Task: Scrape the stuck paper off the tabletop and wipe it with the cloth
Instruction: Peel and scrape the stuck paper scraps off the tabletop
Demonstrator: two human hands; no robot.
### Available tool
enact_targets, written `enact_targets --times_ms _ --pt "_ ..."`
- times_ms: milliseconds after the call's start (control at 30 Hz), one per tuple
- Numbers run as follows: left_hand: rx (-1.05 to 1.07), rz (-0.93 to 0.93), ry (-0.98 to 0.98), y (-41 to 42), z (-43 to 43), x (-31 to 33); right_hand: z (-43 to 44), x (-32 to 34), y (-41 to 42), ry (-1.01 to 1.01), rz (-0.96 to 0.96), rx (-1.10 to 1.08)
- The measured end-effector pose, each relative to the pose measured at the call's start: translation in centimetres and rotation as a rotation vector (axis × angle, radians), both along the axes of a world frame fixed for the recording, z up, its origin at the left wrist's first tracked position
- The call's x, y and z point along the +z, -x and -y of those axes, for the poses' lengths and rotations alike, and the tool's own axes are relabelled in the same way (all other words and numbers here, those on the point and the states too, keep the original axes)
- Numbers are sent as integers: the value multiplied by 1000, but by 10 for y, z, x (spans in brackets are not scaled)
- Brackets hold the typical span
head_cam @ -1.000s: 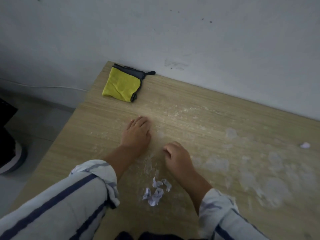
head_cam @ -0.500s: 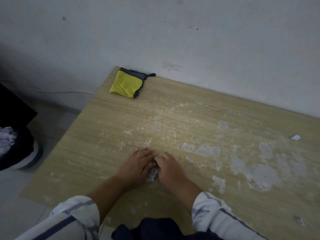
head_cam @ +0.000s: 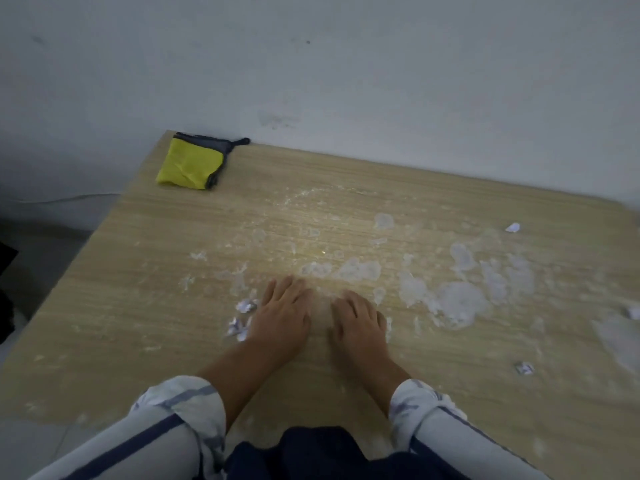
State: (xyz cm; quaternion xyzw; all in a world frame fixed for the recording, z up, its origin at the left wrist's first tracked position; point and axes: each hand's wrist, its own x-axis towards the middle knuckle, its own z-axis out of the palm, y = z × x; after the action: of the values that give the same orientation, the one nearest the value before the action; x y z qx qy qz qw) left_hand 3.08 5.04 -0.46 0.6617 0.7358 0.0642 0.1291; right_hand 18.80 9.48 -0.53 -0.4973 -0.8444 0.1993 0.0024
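I have both hands flat on the tabletop point(head_cam: 138, 306), palms down and empty, a narrow gap between them. The left hand point(head_cam: 282, 315) has its fingers loosely spread; the right hand point(head_cam: 358, 322) lies with fingers close together, their tips at a faint patch of stuck paper point(head_cam: 356, 270). The thickest residue point(head_cam: 457, 303) is right of my right hand, and a few loose scraps point(head_cam: 242, 318) sit just left of my left hand. The cloth point(head_cam: 188, 164) lies folded well beyond my hands, at the far left corner against the wall point(head_cam: 346, 64). To scrape well, I judge I should work nails at a patch's edge, push along the grain, sweep curls toward the scraps, and save the cloth until the film is lifted.
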Motion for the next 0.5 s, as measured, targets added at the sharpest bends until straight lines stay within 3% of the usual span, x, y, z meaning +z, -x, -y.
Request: enact_targets --times_ms 200,500 --pt "-206 -44 133 -73 -10 -18 9 -5 -68 -2 70 -133" --pt "-326 17 99 -153 -28 -25 16 5 -152 49 100 -345"
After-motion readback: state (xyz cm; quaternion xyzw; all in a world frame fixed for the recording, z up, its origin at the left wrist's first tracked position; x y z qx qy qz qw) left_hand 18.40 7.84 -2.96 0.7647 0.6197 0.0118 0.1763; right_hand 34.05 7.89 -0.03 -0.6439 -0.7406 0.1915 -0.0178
